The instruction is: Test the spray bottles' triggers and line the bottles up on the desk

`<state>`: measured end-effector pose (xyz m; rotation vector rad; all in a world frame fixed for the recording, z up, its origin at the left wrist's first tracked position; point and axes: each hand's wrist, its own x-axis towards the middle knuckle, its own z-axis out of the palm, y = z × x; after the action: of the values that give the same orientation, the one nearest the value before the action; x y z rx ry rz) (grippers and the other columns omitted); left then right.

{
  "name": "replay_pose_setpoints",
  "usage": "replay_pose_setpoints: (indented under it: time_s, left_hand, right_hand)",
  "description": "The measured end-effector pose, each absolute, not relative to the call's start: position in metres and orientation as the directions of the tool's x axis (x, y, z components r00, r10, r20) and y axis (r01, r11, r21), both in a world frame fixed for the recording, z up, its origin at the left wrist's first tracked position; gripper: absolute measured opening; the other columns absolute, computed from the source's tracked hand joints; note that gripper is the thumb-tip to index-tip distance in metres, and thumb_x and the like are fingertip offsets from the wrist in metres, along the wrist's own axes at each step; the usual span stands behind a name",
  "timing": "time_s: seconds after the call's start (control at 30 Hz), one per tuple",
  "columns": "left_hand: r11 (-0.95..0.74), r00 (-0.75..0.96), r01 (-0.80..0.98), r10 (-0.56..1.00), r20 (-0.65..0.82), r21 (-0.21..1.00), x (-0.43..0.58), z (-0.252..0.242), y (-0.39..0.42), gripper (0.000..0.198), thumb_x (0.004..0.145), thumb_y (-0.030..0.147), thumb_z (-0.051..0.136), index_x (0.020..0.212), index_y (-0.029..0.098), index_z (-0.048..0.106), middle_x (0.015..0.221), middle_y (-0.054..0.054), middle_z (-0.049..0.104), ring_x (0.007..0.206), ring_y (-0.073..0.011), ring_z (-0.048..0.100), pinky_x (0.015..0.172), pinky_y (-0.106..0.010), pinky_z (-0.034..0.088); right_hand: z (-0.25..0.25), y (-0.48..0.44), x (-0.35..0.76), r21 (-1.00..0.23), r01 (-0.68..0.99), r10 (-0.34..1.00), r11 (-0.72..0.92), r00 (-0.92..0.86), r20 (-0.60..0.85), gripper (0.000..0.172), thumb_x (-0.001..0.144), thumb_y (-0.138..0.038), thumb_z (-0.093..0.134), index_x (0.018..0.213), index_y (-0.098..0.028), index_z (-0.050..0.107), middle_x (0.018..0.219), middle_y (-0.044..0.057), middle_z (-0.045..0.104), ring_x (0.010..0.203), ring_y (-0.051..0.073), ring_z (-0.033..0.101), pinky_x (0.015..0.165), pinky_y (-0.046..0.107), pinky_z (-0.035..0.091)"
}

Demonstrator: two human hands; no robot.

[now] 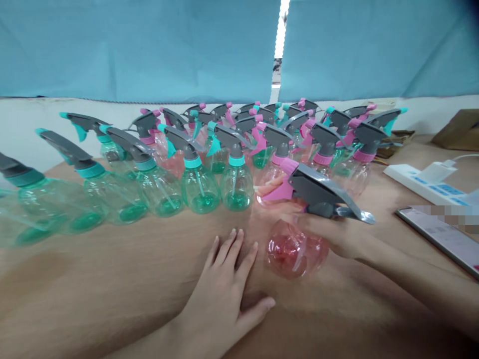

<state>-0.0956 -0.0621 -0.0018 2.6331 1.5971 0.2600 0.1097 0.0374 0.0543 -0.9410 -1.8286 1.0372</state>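
Note:
My left hand [224, 284] lies flat on the wooden table [123, 284] with its fingers spread and nothing in it. To its right, my right hand [325, 230] is closed around the neck of a pink spray bottle [290, 252]. That bottle is tilted, its grey trigger head with a pink nozzle and lever pointing up and left. The fingers reach behind the neck, partly hidden by the trigger, and the hand is somewhat blurred. Just beyond stand a green spray bottle [237, 192] and a pink-collared spray bottle [279, 167].
Several green and pink spray bottles stand in rows across the back, with a green row [164, 192] running left. A white power strip [422, 182] and a phone [445, 237] lie at the right. Behind are a brown box [458, 129] and a blue curtain [149, 50].

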Motion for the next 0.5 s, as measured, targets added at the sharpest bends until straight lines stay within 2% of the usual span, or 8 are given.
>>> replay_pose_setpoints:
  time_s: [0.17, 0.3, 0.43, 0.5]
  left_hand:
    - [-0.464, 0.448, 0.875, 0.884, 0.134, 0.136, -0.096, -0.002, -0.063, 0.07, 0.09, 0.06, 0.046, 0.142, 0.012, 0.04, 0.151, -0.019, 0.029, 0.137, -0.0369, 0.028, 0.108, -0.058, 0.024]
    - [-0.47, 0.454, 0.873, 0.88, 0.138, 0.13, -0.097, -0.003, -0.062, 0.071, 0.09, 0.06, 0.047, 0.142, 0.012, 0.04, 0.15, -0.02, 0.029, 0.137, -0.0375, 0.028, 0.107, -0.059, 0.024]
    - [-0.468, 0.454, 0.876, 0.882, 0.126, 0.12, -0.096, -0.002, -0.062, 0.071, 0.09, 0.06, 0.047, 0.142, 0.012, 0.041, 0.149, -0.021, 0.031, 0.136, -0.037, 0.029, 0.107, -0.059, 0.026]
    - [-0.467, 0.454, 0.876, 0.882, 0.125, 0.119, -0.095, -0.001, -0.062, 0.07, 0.09, 0.06, 0.047, 0.141, 0.012, 0.041, 0.149, -0.021, 0.031, 0.136, -0.0369, 0.029, 0.106, -0.059, 0.027]
  right_hand:
    - [0.064, 0.035, 0.104, -0.882, 0.258, 0.889, 0.395, -0.349, 0.296, 0.018, 0.066, -0.029, 0.066, 0.059, -0.025, 0.05, 0.055, -0.003, 0.048, 0.05, 0.013, 0.044, 0.045, 0.025, 0.04]
    - [0.067, 0.035, 0.102, -0.882, 0.259, 0.883, 0.394, -0.372, 0.285, 0.018, 0.066, -0.034, 0.064, 0.058, -0.025, 0.051, 0.058, -0.001, 0.052, 0.056, 0.016, 0.052, 0.052, 0.03, 0.046]
    - [0.06, 0.037, 0.105, -0.896, 0.272, 0.89, 0.352, -0.393, 0.23, 0.029, 0.071, -0.038, 0.064, 0.053, -0.025, 0.047, 0.052, -0.002, 0.048, 0.059, 0.017, 0.055, 0.054, 0.031, 0.047]
    - [0.058, 0.037, 0.106, -0.904, 0.242, 0.889, 0.353, -0.387, 0.243, 0.025, 0.071, -0.036, 0.066, 0.055, -0.025, 0.05, 0.054, -0.002, 0.05, 0.06, 0.018, 0.055, 0.054, 0.03, 0.047]
